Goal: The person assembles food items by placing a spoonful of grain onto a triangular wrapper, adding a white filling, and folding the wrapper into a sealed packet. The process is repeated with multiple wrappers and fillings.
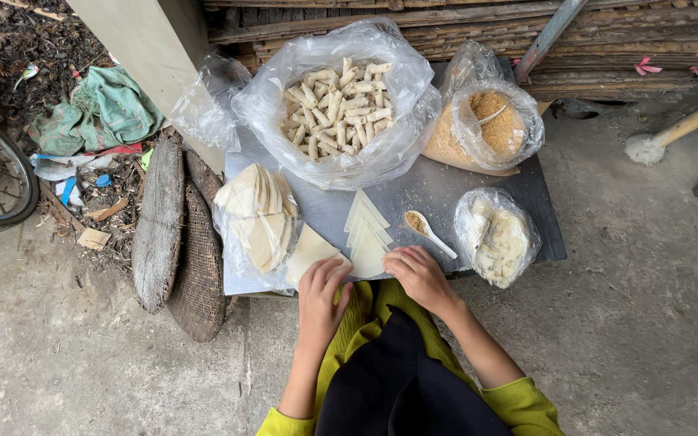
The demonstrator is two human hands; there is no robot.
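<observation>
Hands are working at the near edge of the bench, left hand pressing curled fingers on a wrapper, right hand pinching another, with spoon and filling bag lying within reach.

The person wears a yellow-green top with sleeves pushed up toward the elbows, forearms bare. A black garment covers the lap at six o'clock. Both hands, left hand and right hand, are bare, without rings or gloves.
</observation>
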